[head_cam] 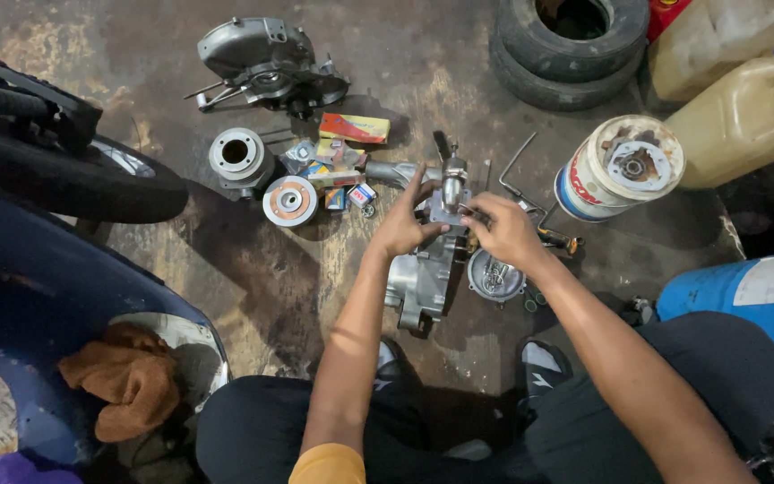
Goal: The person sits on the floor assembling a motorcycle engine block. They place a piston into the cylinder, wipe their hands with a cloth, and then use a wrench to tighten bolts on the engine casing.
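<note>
Head view shows our left hand (402,224) wrapped around the small grey metal engine part (449,199) above the big silver metal engine case (421,280), so we should hold it still while our right hand (505,229) pinches a tiny piece against it.

- The left hand (402,226) grips a grey metal engine casing (423,273) standing on the stained concrete floor (253,296).
- The right hand (505,229) pinches a small part at the casing's top.
- Small boxes (342,161), a round pulley (289,201) and stacked tyres (571,45) lie nearby.
</note>
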